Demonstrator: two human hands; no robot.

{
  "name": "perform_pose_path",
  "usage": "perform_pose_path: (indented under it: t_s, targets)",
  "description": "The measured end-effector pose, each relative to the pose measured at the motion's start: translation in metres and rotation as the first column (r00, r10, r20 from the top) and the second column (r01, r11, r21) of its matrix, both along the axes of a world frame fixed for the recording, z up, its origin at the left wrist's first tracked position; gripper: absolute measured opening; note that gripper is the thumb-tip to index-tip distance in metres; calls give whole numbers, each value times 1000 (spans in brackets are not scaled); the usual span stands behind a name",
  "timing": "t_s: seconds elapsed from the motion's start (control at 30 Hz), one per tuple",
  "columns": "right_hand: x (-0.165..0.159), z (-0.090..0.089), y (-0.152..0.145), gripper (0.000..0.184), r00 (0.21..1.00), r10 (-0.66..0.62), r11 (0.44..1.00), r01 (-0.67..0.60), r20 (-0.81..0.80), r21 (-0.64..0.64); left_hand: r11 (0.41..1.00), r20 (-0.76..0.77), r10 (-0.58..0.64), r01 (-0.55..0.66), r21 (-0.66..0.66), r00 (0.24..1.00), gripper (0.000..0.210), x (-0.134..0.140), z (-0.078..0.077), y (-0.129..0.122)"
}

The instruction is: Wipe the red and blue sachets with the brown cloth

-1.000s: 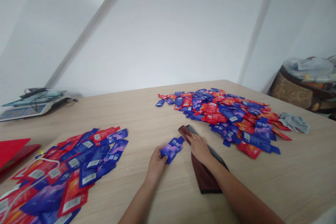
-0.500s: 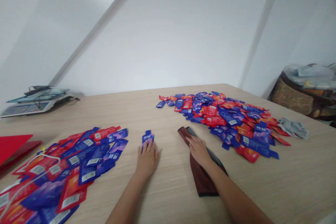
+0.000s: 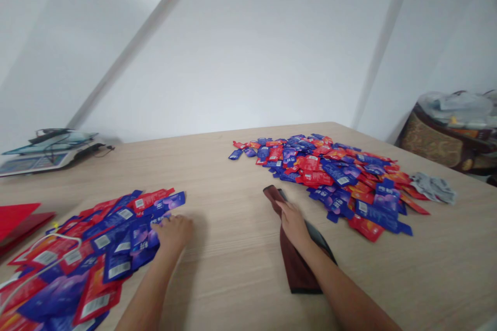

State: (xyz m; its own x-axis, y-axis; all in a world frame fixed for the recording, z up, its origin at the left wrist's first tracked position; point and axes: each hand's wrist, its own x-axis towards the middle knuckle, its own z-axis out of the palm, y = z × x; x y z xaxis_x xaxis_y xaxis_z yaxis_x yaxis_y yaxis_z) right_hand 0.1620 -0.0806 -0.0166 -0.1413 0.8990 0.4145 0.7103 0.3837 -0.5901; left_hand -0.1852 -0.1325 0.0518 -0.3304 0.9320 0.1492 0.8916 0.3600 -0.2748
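Observation:
At the right edge of the left heap of pouches (image 3: 123, 245), my left hand (image 3: 173, 231) has its bent fingers on a blue-purple pouch (image 3: 142, 236) lying on top. Its thumb is hidden and the hand is slightly blurred. My right hand (image 3: 294, 223) grips a folded dark brown cloth item (image 3: 297, 264) with black edging and a grey-black side. The cloth is pinched narrow beneath my fingers and lies on the table. Red and blue pouches, some with barcodes showing, make up the left heap.
A larger heap of red and blue pouches (image 3: 322, 165) spreads across the right side. Grey gloves (image 3: 434, 187) lie beyond it. Red sheets (image 3: 19, 222) and a scale (image 3: 50, 159) with items on top are at left. A patterned chair (image 3: 430, 139) holds plastic bags.
My left hand has moved left from mid-table to the left heap, and the blue-purple pouch under it has gone along. My right hand stays on the brown cloth. The view has shifted slightly.

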Motion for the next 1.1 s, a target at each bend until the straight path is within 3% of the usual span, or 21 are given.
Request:
perform_pose_path:
  t_s: [0.07,0.17,0.23,0.33,0.4,0.5,0.7,0.83,0.93,1.03,1.1]
  targets:
    - [1,-1,3,45,980,-46,998,51,-195,22,994,19,-98,97,56,995,44,25,-6,16]
    - [6,1,6,42,875,-125,989,149,-467,15,954,157,-298,287,87,941,48,78,-24,44]
    - [9,3,7,41,794,-160,982,188,-586,-13,898,266,-440,428,103,858,49,117,-38,63]
    - [12,6,8,41,702,-199,973,223,-683,-55,777,308,-625,606,168,717,49,168,-56,92]
    - [13,5,10,41,664,-212,970,233,-717,-71,734,292,-678,645,214,675,49,192,-64,112]
    - [11,4,12,40,622,-213,969,230,-753,-85,716,278,-698,654,245,660,48,214,-67,143]
    - [9,4,16,39,601,-217,971,213,-769,-107,693,280,-719,684,226,636,47,232,-62,182]
    - [10,4,17,39,578,-215,971,212,-787,-110,677,301,-733,696,238,610,45,232,-61,175]
    - [11,5,16,40,559,-207,969,227,-803,-92,653,339,-754,699,292,563,43,225,-63,150]
    - [14,6,13,41,557,-213,962,261,-803,-74,582,383,-808,704,406,447,42,209,-64,107]
    - [16,9,11,43,568,-212,959,277,-795,-58,547,435,-832,643,537,344,38,195,-61,75]
